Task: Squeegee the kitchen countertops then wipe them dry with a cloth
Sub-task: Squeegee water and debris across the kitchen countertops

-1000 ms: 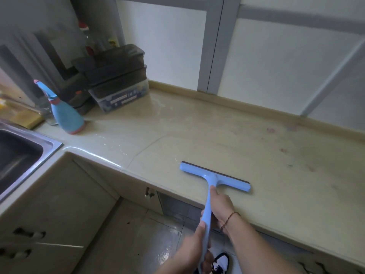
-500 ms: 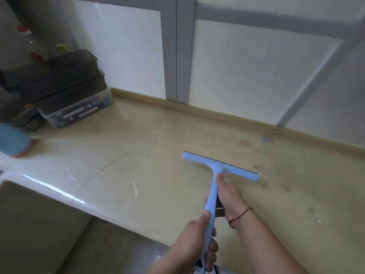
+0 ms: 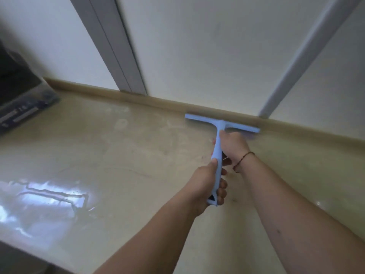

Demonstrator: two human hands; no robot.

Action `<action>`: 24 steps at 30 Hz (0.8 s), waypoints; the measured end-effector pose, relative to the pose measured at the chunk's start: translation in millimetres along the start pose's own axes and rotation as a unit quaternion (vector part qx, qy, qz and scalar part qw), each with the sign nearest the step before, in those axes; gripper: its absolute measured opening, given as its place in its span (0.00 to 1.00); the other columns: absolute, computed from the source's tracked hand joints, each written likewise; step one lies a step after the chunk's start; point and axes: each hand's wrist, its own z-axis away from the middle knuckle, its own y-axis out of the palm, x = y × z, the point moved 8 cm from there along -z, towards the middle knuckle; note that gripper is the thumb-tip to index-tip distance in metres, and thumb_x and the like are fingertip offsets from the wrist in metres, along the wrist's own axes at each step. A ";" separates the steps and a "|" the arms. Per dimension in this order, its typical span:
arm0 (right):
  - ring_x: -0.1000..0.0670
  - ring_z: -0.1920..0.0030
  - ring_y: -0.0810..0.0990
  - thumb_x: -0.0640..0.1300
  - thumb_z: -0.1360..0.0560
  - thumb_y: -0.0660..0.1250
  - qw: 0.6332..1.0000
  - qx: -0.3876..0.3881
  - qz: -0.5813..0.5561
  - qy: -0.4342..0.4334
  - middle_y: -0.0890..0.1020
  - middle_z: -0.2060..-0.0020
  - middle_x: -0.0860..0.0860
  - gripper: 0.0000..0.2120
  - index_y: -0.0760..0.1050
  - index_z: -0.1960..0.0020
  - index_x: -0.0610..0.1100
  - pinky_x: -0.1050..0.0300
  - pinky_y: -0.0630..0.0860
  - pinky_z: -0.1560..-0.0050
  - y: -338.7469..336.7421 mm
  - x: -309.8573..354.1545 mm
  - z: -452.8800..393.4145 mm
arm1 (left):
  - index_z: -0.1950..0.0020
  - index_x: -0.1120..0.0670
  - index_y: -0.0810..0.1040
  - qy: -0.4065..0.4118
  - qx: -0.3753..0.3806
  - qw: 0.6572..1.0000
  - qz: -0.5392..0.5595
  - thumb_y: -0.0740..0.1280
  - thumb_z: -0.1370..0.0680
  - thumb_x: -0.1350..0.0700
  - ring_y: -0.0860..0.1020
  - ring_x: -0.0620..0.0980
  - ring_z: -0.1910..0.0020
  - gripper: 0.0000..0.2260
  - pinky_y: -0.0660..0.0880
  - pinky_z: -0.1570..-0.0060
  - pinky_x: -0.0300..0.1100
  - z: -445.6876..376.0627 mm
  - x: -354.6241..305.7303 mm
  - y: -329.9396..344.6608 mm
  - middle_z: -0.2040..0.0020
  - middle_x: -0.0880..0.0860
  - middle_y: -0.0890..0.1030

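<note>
The wet bench (image 3: 122, 159) looks slick and glossy. On it, far back against the wall ledge, rests the squeegee (image 3: 220, 135) (light, stiff plastic, I judge), its handle clenched by 2 hands: left hand (image 3: 207, 184) low, right hand (image 3: 233, 144) near the blade

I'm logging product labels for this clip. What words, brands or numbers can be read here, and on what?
None can be read.
Clear container at the left edge: a dark label with pale marks, too blurred to read.
Blue squeegee, held by both hands: no print shows.
</note>
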 end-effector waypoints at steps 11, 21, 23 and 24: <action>0.42 0.65 0.80 0.52 0.22 0.57 0.998 0.031 -0.015 0.059 0.80 0.61 0.42 0.18 0.76 0.51 0.37 0.53 0.77 0.73 15.3 -29.7 30.4 | 0.57 0.54 0.67 -0.052 -0.020 0.998 0.032 0.54 0.19 0.40 0.63 0.45 0.79 0.19 0.61 0.77 0.32 15.7 41.7 -14.3 0.72 0.51 0.68; 0.40 0.57 0.81 0.53 0.22 0.55 0.998 0.007 0.056 0.039 0.80 0.54 0.40 0.21 0.75 0.49 0.36 0.49 0.80 0.64 43.4 -93.8 139.9 | 0.55 0.56 0.68 -0.048 -0.026 0.998 0.020 0.53 0.18 0.40 0.63 0.46 0.79 0.19 0.61 0.77 0.32 98.4 143.7 -48.3 0.71 0.52 0.68; 0.41 0.56 0.80 0.52 0.21 0.54 0.997 0.003 0.068 0.030 0.79 0.54 0.41 0.20 0.75 0.48 0.36 0.52 0.78 0.62 47.5 -107.5 161.6 | 0.55 0.56 0.68 -0.042 -0.027 0.999 0.013 0.53 0.18 0.41 0.63 0.46 0.79 0.19 0.61 0.77 0.33 114.6 164.7 -54.6 0.71 0.52 0.68; 0.41 0.54 0.80 0.52 0.21 0.54 0.997 -0.002 0.077 0.023 0.79 0.54 0.41 0.20 0.75 0.49 0.37 0.51 0.78 0.58 49.5 -114.4 172.2 | 0.55 0.56 0.68 -0.039 -0.027 0.999 0.011 0.52 0.18 0.41 0.63 0.47 0.79 0.19 0.61 0.76 0.33 122.2 175.4 -57.5 0.72 0.52 0.68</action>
